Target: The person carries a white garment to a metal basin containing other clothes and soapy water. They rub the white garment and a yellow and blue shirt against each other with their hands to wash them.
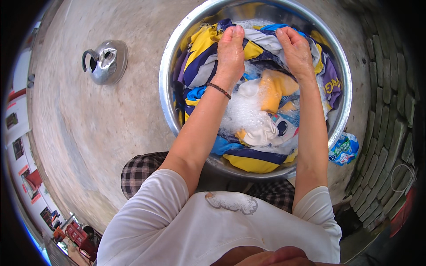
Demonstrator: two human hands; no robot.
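A wide metal basin in front of me holds wet clothes in soapy water. My left hand and my right hand are both closed on a navy, yellow and grey garment, which spans between them near the basin's far side. White suds cover the middle. Below my hands lie an orange-yellow cloth and a white printed garment. A purple garment with lettering rests against the right wall. The lower folds of the held garment are hidden among the laundry.
A dented metal kettle with a dark handle sits on the concrete floor to the left. A blue printed plastic packet lies right of the basin, near a stacked brick wall. Red chairs stand far off at lower left.
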